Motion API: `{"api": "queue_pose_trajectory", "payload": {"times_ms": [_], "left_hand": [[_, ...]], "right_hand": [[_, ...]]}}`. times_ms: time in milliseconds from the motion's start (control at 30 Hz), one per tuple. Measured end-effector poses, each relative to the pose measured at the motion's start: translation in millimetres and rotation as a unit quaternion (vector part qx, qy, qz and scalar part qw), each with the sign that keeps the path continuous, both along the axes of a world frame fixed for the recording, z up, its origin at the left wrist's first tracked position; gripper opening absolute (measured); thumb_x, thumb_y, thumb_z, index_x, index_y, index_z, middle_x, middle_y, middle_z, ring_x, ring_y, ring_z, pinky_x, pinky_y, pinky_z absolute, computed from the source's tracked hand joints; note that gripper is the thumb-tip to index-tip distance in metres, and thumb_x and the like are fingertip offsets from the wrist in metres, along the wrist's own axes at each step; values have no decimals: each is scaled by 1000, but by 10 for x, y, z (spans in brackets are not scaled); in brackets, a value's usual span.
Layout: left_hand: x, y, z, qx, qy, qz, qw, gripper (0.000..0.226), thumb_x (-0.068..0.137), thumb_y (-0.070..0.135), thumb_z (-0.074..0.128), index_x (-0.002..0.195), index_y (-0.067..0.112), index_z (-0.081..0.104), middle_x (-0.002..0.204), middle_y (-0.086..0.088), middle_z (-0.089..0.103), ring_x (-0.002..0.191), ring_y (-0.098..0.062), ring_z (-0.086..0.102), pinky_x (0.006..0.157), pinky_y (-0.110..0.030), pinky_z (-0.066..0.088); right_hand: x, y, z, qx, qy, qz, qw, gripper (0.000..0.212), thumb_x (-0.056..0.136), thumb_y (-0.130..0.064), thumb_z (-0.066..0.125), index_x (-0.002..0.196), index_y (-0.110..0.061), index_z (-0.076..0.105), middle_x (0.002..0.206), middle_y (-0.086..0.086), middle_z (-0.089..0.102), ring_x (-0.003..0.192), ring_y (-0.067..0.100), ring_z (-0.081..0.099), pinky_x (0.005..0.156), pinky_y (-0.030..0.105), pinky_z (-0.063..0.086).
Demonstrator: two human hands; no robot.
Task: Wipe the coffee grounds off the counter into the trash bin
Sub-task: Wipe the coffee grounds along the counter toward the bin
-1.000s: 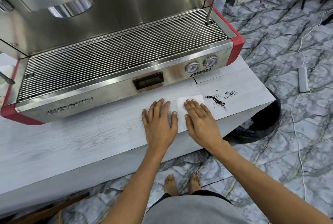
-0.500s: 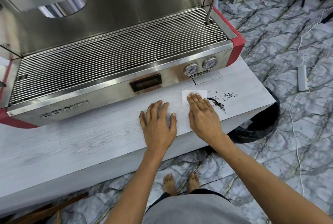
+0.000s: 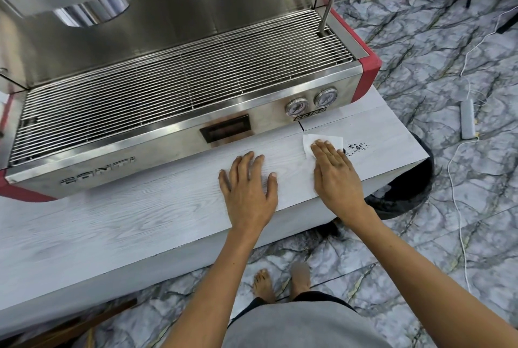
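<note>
Right hand [image 3: 335, 172] presses the tissue [image 3: 322, 141] flat, fingers straight and together, beside the grounds [image 3: 356, 147] — too hard a sweep could scatter them past the bin [image 3: 406, 190]; left hand [image 3: 248, 189] rests flat, fingers spread on the bench [image 3: 140, 221].

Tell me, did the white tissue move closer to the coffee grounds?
Yes. The right hand pushed the tissue rightward along the counter, reaching the coffee grounds.

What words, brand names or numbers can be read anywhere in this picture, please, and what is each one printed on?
"CONTI": raised letters on the steel front panel of the coffee machine, low on its left side; the first letter is unclear.
Small black badge under the two round gauges: has lettering, too blurred to read.
Gauges: the dial markings are too small to read.
Nothing readable on the paper napkin, the counter or the floor.
</note>
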State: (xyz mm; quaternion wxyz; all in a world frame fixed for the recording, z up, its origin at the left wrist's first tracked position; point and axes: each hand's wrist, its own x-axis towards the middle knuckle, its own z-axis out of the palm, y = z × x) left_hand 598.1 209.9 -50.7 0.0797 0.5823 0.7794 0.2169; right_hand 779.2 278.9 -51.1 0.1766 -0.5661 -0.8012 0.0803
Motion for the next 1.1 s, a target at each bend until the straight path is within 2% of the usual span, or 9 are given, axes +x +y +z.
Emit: {"api": "queue_pose_trajectory", "payload": {"times_ms": [267, 367, 433, 533, 600, 700, 867, 1100], "left_hand": [[-1, -12, 5, -1, 11, 0, 1000, 48, 99, 47, 41, 141, 26, 48, 153, 6, 40, 146, -19, 28, 121, -54, 12], [-2, -15, 1, 2, 9, 2, 1000, 47, 99, 47, 42, 141, 26, 48, 153, 6, 40, 145, -18, 28, 121, -54, 12], [0, -13, 1, 4, 11, 2, 1000, 47, 99, 47, 42, 140, 26, 49, 152, 6, 41, 145, -19, 29, 121, -54, 13], [1, -13, 11, 6, 9, 3, 1000, 47, 99, 47, 42, 140, 26, 49, 152, 6, 41, 145, -19, 29, 121, -54, 13], [2, -12, 16, 3, 9, 3, 1000, 47, 98, 47, 42, 140, 26, 49, 152, 6, 41, 145, -18, 28, 121, -53, 12], [0, -14, 10, 1, 10, 2, 1000, 48, 98, 47, 41, 141, 26, 48, 153, 6, 40, 145, -19, 28, 121, -54, 13], [3, -8, 10, -3, 12, 3, 1000, 49, 98, 47, 40, 141, 26, 48, 153, 5, 41, 145, -19, 28, 121, -54, 13], [5, -9, 9, -4, 17, 4, 1000, 49, 98, 48, 39, 141, 26, 48, 153, 5, 41, 145, -19, 29, 120, -54, 14]], "right_hand": [[47, 64, 6, -8, 46, -11, 999, 49, 92, -15, 28, 134, -3, 52, 140, 14, 52, 135, 25, 43, 112, 47, 34], [64, 99, 29, -9, 90, -18, 996, 50, 93, -17, 26, 132, -3, 53, 138, 14, 54, 134, 26, 44, 114, 43, 30], [63, 89, 64, -2, 123, -18, 992, 46, 93, -11, 30, 132, -3, 54, 136, 14, 56, 132, 26, 46, 114, 40, 29], [-2, 27, 151, 13, 150, 18, 988, 42, 92, -4, 37, 130, -3, 54, 134, 13, 57, 129, 25, 49, 112, 42, 33], [-75, -28, 174, 15, 138, 56, 989, 42, 91, -4, 38, 130, -3, 54, 133, 12, 58, 128, 24, 50, 110, 44, 35], [-175, -101, 145, 9, 86, 90, 992, 42, 94, -14, 36, 131, -4, 53, 135, 13, 56, 132, 24, 46, 112, 43, 32], [-295, -155, 84, 6, 32, 45, 998, 49, 98, -32, 36, 135, -4, 48, 141, 14, 51, 135, 27, 42, 113, 45, 30], [-389, -65, 20, -10, -5, 9, 1000, 51, 98, -28, 27, 138, -3, 46, 146, 14, 45, 137, 28, 39, 113, 44, 29]]}}
